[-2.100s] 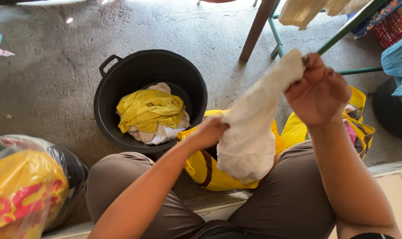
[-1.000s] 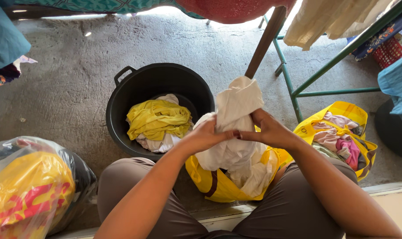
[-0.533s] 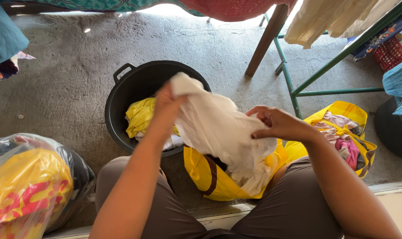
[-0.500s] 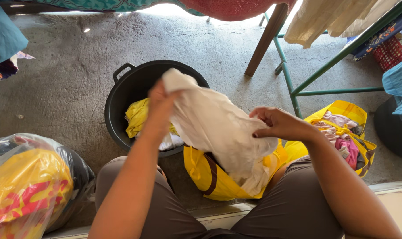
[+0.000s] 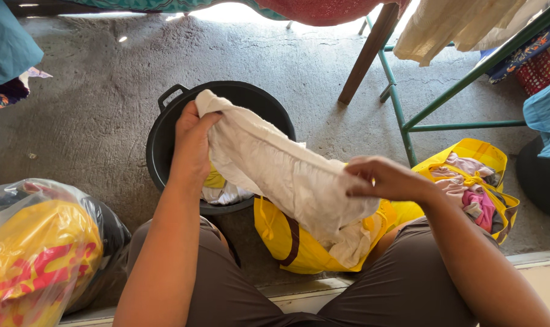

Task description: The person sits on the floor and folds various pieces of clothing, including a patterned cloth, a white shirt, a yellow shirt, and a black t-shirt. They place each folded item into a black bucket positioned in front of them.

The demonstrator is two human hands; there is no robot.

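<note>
A person sits with knees apart, looking down at a white cloth (image 5: 287,175) stretched between both hands in the middle of the frame. The left hand (image 5: 193,142) is closed on one end of the cloth, up and to the left, right over the black tub (image 5: 166,142). The right hand (image 5: 387,178) pinches the other end, to the right of centre, with the fingers curled around the fabric. The cloth runs at a slant from the upper left down to the lower right, and its loose lower part hangs onto a yellow bag (image 5: 287,242) that stands on the floor between the knees.

Inside the tub, under the left wrist, lie some yellow and pale clothes (image 5: 220,188), mostly hidden by the arm and the cloth. To the right of the frame sits a second yellow bag (image 5: 480,157) holding pink and light clothes. In the lower left corner there is a clear plastic sack (image 5: 39,242) stuffed with yellow and red things. A green metal frame (image 5: 408,121) and a wooden leg (image 5: 368,54) stand on the grey concrete floor (image 5: 93,109) at the upper right
</note>
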